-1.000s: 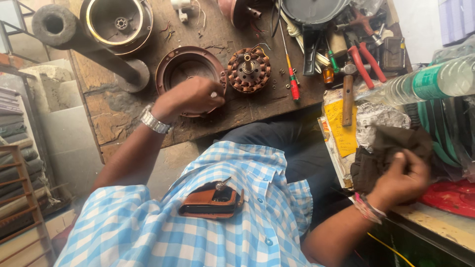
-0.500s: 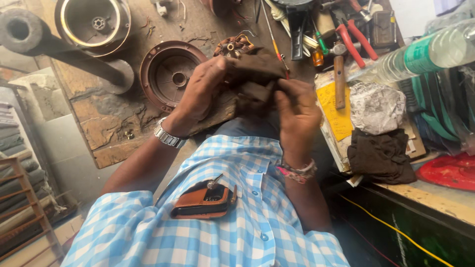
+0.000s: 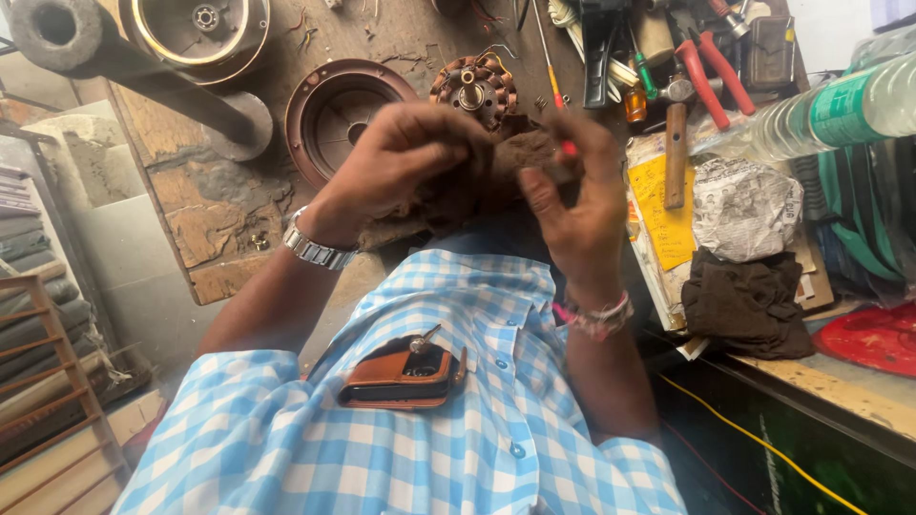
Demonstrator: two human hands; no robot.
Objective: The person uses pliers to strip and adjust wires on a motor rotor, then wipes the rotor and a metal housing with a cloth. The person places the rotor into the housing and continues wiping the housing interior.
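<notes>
The brown rag (image 3: 496,176) is bunched between both hands, held just on the near side of the copper-wound stator (image 3: 474,88) (on the counter (image 3: 191,219)); left hand (image 3: 401,162) and right hand (image 3: 568,195) grip it equally close.

Your left hand (image 3: 405,157) and right hand (image 3: 572,191) meet at the upper centre of the frame, each with its grip closed on a dark brown rag (image 3: 477,176). Just above them on the tabletop (image 3: 205,215) sits a copper-wound stator (image 3: 474,88), with a round brown cover (image 3: 339,110) to its left. A second dark cloth (image 3: 749,300) lies at the right.
</notes>
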